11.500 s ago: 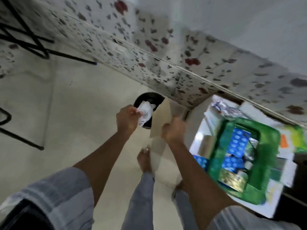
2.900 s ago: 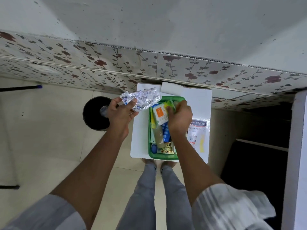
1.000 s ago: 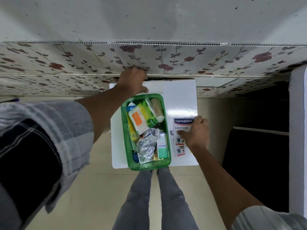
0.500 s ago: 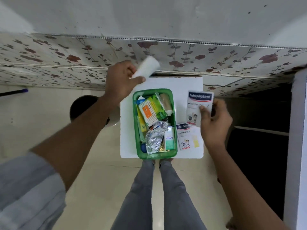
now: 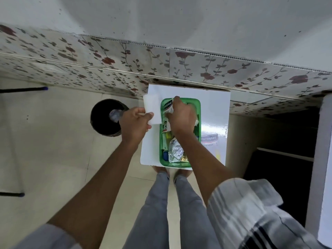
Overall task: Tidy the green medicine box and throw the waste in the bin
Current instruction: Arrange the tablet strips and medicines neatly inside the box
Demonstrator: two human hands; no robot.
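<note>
The green medicine box (image 5: 197, 108) stands on a small white table (image 5: 215, 108) and holds crumpled foil strips (image 5: 175, 152), a blue cap and other packs. My right hand (image 5: 181, 115) is inside the box, gripping a Hansaplast plaster pack (image 5: 167, 112) upright along the box's left wall. My left hand (image 5: 133, 123) is just left of the box, closed on a white box-shaped pack (image 5: 151, 106). A second Hansaplast pack (image 5: 209, 141) lies flat on the table to the right of the box. The black bin (image 5: 102, 117) stands on the floor to the left, with waste inside.
A flower-patterned wall panel (image 5: 197, 69) runs behind the table. A dark opening and a white panel (image 5: 323, 159) are at the right. Black metal legs (image 5: 21, 89) show at the far left on the tiled floor. My legs stand under the table's front edge.
My right hand carried one Hansaplast pack from above the table's right side into the green box. My left hand came down and left with the white pack, beside the box.
</note>
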